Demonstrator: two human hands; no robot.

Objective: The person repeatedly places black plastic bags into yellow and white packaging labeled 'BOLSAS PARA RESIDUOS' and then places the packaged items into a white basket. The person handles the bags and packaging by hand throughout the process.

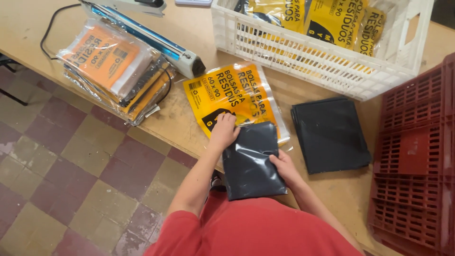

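Gripping a folded black bin bag point(251, 161) — glossy, creased — the right hand point(284, 166) pinches its edge. The left hand point(223, 130), fingers curled, holds the yellow printed sleeve point(232, 95).

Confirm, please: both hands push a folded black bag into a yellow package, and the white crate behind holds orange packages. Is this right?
Not quite. In the head view the white crate holds yellow packages, not orange. The left hand and right hand do push the folded black bag into the yellow package.

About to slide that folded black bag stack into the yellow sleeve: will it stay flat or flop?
Probably floppy: the black bag stack is thin folded film, overhanging the table edge under the right hand. Its glossy sheen suggests it slides easily. Likely light; the left hand pins the yellow sleeve.
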